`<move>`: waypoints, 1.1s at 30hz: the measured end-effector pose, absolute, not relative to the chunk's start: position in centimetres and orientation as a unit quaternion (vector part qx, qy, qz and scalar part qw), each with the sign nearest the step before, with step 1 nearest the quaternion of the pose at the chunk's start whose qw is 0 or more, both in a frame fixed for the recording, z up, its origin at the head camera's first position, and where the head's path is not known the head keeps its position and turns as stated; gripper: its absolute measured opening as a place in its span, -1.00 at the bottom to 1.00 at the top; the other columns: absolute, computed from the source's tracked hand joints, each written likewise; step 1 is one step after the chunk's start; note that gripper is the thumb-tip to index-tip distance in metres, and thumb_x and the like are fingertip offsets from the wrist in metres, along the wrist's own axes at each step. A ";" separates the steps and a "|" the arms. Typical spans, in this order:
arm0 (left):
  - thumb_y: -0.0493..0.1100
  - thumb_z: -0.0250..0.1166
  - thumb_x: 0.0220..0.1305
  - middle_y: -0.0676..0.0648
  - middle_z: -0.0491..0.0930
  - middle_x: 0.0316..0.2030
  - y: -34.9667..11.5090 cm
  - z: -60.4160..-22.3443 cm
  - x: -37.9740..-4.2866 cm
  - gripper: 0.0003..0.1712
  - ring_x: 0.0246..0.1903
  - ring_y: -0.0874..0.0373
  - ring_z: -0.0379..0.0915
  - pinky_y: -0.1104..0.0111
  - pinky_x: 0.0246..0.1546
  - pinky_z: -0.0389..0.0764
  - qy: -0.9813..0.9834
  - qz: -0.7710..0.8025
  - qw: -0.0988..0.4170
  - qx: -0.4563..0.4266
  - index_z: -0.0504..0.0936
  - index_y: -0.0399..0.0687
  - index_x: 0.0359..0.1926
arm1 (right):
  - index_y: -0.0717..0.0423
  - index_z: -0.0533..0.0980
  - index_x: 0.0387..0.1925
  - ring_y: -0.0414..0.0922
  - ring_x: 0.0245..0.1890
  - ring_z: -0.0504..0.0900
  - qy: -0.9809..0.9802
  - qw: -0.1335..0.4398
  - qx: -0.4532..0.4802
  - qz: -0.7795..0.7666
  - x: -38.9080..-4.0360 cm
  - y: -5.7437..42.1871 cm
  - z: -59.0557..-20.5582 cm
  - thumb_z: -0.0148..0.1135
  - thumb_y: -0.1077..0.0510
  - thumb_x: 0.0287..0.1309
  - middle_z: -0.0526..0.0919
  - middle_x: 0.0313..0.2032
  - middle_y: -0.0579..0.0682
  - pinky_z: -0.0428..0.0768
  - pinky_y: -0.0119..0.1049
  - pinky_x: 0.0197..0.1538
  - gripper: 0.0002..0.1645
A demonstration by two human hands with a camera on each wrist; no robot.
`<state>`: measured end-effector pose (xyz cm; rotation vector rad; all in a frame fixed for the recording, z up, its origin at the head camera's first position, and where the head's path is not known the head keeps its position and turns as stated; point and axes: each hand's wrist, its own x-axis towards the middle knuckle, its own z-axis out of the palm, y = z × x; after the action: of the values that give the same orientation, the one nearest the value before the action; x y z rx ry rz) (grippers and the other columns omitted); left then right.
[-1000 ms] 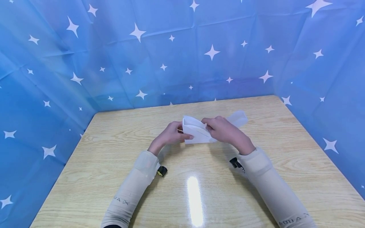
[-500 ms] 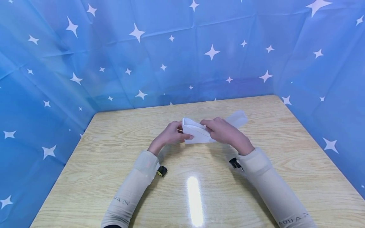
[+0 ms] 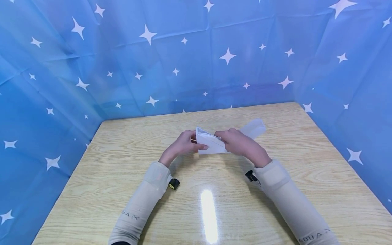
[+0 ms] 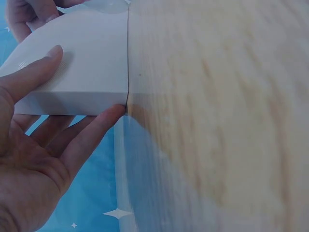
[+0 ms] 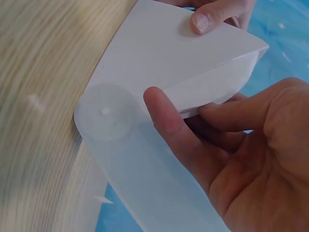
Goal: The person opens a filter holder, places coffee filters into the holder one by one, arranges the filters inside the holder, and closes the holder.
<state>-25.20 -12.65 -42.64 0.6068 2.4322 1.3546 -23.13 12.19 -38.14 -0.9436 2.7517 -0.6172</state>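
A white wedge-shaped case stands on edge at the table's middle. A translucent round-ended strip fans out from its right end, with a small round pivot in the right wrist view. My left hand grips the case's left end, thumb flat on the near face and fingers around the end and back. At the other end my right hand pinches the slanted upper edge, its thumb by the pivot and its fingers on the white inner part. Part of the strip is hidden behind that hand.
The case and both hands are over a light wood-grain table. Blue cloth with white stars hangs behind and along both sides. A bright light reflection lies on the near tabletop.
The white inner part has sunk lower into the case at its upper edge. My right hand has shifted slightly left and down with it; the left hand has stayed in place.
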 end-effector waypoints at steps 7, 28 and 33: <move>-0.05 0.52 0.26 -0.07 0.75 -0.03 -12.6 -42.6 -25.2 -0.54 -0.16 0.09 0.70 0.07 -0.19 0.77 0.842 0.472 0.148 0.214 0.68 0.04 0.15 | 0.10 0.58 0.13 -0.14 -0.48 0.53 0.922 0.085 -0.314 -0.210 -23.1 12.1 -38.2 0.04 0.33 0.49 0.76 -0.22 0.07 0.50 -0.27 -0.33 -0.69; -0.05 0.51 0.26 -0.06 0.75 -0.03 -12.6 -42.6 -25.3 -0.57 -0.14 0.09 0.70 0.11 -0.20 0.78 0.842 0.471 0.146 0.217 0.69 0.05 0.13 | 0.14 0.62 0.04 -0.13 -0.47 0.49 0.920 0.072 -0.317 -0.221 -22.9 12.3 -37.9 -0.04 0.39 0.45 0.74 -0.24 0.06 0.49 -0.22 -0.28 -0.65; -0.04 0.52 0.26 -0.06 0.75 -0.04 -12.6 -42.4 -25.1 -0.56 -0.17 0.09 0.70 0.08 -0.20 0.77 0.843 0.471 0.148 0.214 0.69 0.05 0.14 | 0.13 0.62 0.07 -0.12 -0.41 0.54 0.926 0.069 -0.303 -0.213 -22.7 12.3 -37.7 -0.02 0.40 0.40 0.77 -0.14 0.09 0.52 -0.18 -0.22 -0.62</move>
<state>-25.10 -12.61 -42.44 0.6149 2.4252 1.3553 -22.75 12.33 -37.67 -0.9124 2.7890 -0.6424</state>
